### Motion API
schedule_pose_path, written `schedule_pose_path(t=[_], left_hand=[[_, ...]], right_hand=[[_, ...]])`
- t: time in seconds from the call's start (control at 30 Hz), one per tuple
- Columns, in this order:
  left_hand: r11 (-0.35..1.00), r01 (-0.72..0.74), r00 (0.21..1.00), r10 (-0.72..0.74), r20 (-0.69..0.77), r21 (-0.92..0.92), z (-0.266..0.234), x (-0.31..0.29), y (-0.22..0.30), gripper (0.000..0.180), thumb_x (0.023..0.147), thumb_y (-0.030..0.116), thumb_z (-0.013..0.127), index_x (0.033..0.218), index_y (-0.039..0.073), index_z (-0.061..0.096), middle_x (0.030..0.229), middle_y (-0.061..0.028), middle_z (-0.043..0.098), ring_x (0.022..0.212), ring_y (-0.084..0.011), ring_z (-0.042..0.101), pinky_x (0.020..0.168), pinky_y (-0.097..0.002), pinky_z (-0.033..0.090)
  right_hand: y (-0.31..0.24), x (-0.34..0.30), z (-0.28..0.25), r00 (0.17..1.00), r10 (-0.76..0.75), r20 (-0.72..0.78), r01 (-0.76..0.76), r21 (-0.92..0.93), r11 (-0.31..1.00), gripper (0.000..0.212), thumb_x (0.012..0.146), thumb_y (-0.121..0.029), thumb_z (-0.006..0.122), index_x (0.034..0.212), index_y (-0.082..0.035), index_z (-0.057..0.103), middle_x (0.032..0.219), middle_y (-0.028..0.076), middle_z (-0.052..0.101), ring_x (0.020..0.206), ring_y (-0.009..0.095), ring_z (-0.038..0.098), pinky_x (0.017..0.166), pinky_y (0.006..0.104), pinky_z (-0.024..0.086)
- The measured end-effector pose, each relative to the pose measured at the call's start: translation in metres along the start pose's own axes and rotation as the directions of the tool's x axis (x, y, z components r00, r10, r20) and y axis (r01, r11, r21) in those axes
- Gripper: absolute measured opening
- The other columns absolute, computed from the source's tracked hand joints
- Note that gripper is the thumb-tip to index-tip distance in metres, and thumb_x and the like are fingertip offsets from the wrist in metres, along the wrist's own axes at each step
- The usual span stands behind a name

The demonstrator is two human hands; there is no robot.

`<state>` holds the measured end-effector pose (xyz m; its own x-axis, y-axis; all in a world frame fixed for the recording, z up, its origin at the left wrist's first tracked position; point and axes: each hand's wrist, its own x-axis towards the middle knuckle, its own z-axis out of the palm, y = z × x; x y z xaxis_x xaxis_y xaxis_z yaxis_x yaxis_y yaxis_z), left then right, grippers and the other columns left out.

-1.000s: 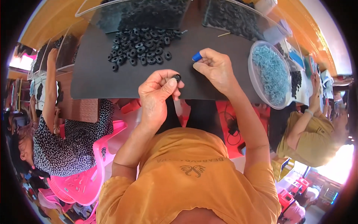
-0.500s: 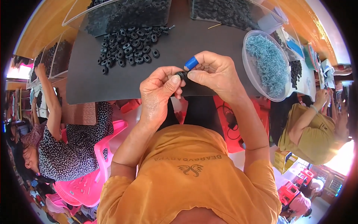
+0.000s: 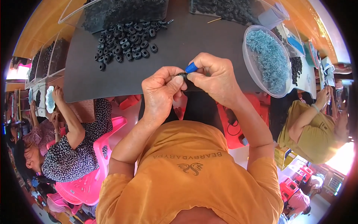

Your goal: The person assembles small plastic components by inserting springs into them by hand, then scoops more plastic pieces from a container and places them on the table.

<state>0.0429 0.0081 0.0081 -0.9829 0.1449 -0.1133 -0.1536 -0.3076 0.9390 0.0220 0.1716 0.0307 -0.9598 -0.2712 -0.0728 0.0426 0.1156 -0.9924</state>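
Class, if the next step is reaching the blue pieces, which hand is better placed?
Likely the right hand: it is nearer the blue pieces, on its own side; the left hand sits farther away.

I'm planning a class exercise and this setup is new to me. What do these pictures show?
No machine here: just a person's own hands, seen by a fisheye camera on their head looking down, so straight edges bend. The left hand holds a small black piece; the right hand, a blue cover on one finger, touches it, but its grip is unclear. On the dark surface lie a heap of black pieces and, at right, a round tray of tiny blue-green pieces.
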Motion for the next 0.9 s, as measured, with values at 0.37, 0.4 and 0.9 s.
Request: schedule_pose_path(t=[0.37, 0.4, 0.9], left_hand=[[0.994, 0.028, 1.000, -0.027, -0.016, 0.107, -0.008, 0.008, 0.008, 0.007, 0.088, 0.002, 0.058, 0.090, -0.002, 0.063, 0.068, -0.0006, 0.059, 0.052, -0.0029, 0.046, 0.047, -0.0166, 0.038], [0.984, 0.026, 1.000, -0.026, -0.005, 0.175, -0.011, 0.011, 0.011, 0.009, 0.088, 0.004, 0.059, 0.091, -0.004, 0.063, 0.069, -0.0023, 0.060, 0.052, -0.0044, 0.048, 0.047, -0.0176, 0.039], [-0.278, -0.637, 0.672, 0.259, 0.694, 0.719, 0.005, 0.039, 0.011, 0.014, 0.065, 0.006, 0.063, 0.076, 0.005, 0.054, 0.068, -0.0100, 0.052, 0.068, -0.0275, 0.056, 0.056, -0.0376, 0.047]], right_hand=[[0.016, -0.004, 0.011, 0.970, -0.163, -0.181, 0.170, 0.025, 0.985, 0.009, 0.079, 0.004, 0.063, 0.087, 0.002, 0.059, 0.078, 0.008, 0.060, 0.072, 0.013, 0.058, 0.063, 0.0257, 0.046], [0.018, -0.004, 0.011, 0.969, -0.167, -0.183, 0.175, 0.030, 0.984, 0.009, 0.079, 0.004, 0.063, 0.087, 0.002, 0.059, 0.078, 0.008, 0.060, 0.072, 0.013, 0.058, 0.063, 0.0257, 0.046], [0.045, 0.000, -0.011, 0.901, -0.240, -0.361, 0.241, -0.042, 0.970, 0.010, 0.080, 0.006, 0.063, 0.089, 0.003, 0.063, 0.082, 0.009, 0.061, 0.074, 0.012, 0.060, 0.068, 0.0238, 0.047]])
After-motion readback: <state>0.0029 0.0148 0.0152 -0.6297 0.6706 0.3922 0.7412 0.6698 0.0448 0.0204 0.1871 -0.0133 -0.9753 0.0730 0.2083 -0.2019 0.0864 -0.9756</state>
